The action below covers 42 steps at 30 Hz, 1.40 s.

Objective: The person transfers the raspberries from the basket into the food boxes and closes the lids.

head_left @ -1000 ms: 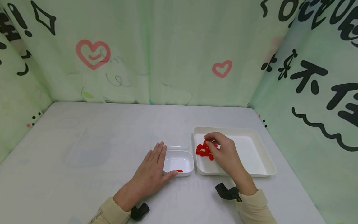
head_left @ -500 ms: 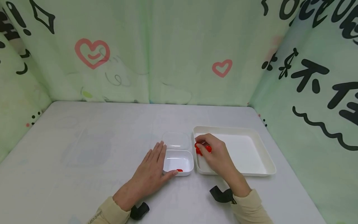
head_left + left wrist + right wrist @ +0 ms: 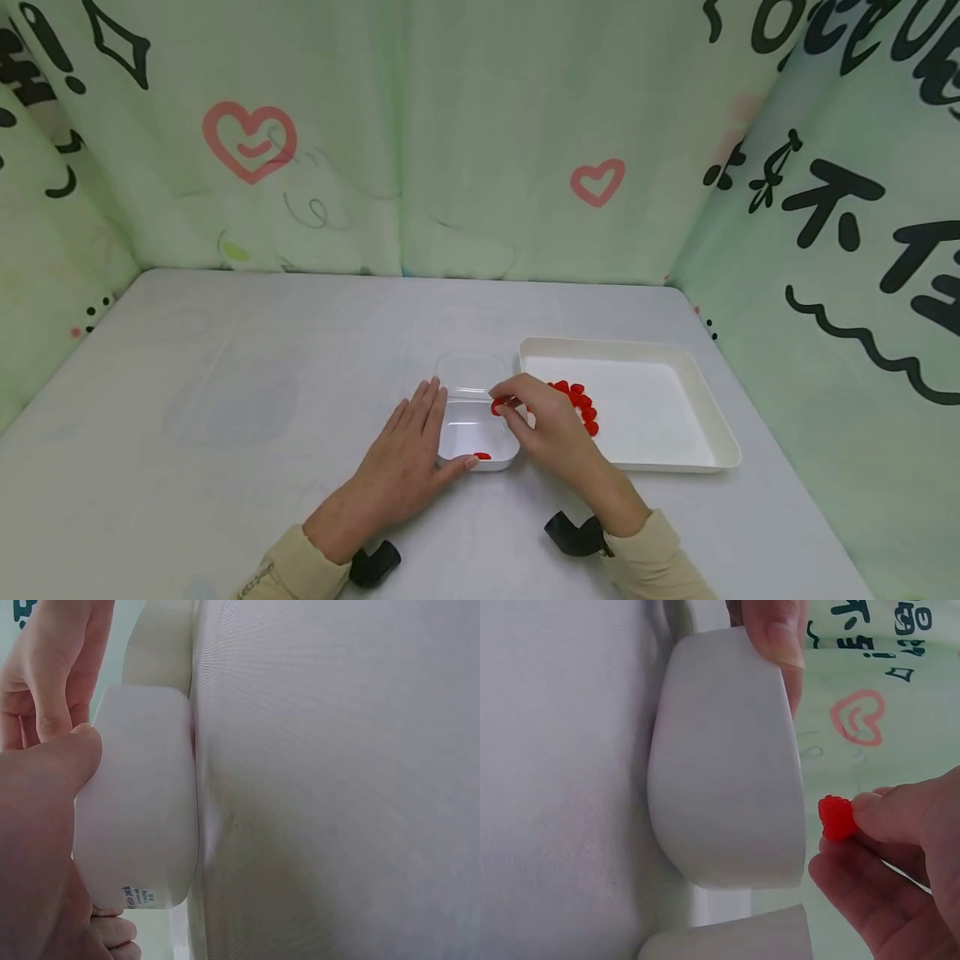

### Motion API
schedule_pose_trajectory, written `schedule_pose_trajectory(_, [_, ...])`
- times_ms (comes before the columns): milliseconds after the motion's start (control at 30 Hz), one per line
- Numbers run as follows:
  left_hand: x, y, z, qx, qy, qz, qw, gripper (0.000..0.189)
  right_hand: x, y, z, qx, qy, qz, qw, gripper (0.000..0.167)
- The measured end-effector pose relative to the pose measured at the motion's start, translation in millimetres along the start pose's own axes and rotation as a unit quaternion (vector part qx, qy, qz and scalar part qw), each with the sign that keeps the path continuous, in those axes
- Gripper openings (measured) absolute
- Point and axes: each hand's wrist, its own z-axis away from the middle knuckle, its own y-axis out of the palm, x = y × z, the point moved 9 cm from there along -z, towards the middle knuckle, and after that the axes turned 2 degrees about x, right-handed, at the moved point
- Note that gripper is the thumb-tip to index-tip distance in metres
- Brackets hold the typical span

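My left hand (image 3: 397, 467) lies along the left side of a small white plastic box (image 3: 495, 466), its fingers straight and its thumb on the near rim. One red piece (image 3: 482, 456) shows inside by that rim. My right hand (image 3: 558, 437) pinches a red raspberry (image 3: 835, 817) between thumb and fingers, over the box's right part. The right wrist view has the raspberry just above rim level, apart from the box's white wall (image 3: 724, 765). Several more red raspberries (image 3: 585, 404) lie in the left part of the white tray (image 3: 712, 462), some hidden behind my right hand.
A clear plastic lid (image 3: 471, 371) lies just behind the box. The tray stands close to the box's right side, on a table (image 3: 247, 400) with a white cover. Pale green curtains (image 3: 480, 150) enclose the table's back and sides.
My right hand has moved left from the raspberry pile in the tray to above the box, carrying one raspberry. My left hand has stayed in place.
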Motion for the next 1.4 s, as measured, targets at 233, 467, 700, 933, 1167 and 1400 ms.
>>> schedule_pose_trajectory(233, [0.2, 0.8, -0.2, 0.004, -0.002, -0.006, 1.0, 0.094, 3.7, 15.2, 0.4, 0.031, 0.008, 0.008, 0.9995, 0.025])
schedule_pose_trajectory(467, [0.1, 1.1, -0.5, 0.006, -0.002, -0.002, 1.0, 0.094, 5.7, 25.9, 3.9, 0.067, 0.023, 0.039, 0.9967, 0.025])
schedule_pose_trajectory(700, [1.2, 2.1, -2.2, 0.016, -0.009, 0.001, 0.9998, 0.095, 5.8, 30.4, 6.0, 0.085, 0.027, 0.071, 0.9935, 0.027])
schedule_pose_trajectory(933, [0.5, 2.6, -0.6, 0.02, -0.01, 0.001, 0.9997, 0.096, 5.0, 28.2, 5.9, 0.073, 0.023, 0.054, 0.9956, 0.028])
schedule_pose_trajectory(1167, [2.6, 4.1, -2.0, 0.03, -0.024, 0.0, 0.9993, 0.096, 7.8, 18.9, 2.9, 0.041, 0.001, 0.037, 0.9985, 0.027])
schedule_pose_trajectory(1400, [0.0, 0.6, -1.4, 0.006, -0.006, -0.009, 0.9999, 0.094, 3.7, 6.4, 1.6, 0.011, -0.006, 0.038, 0.9992, 0.024])
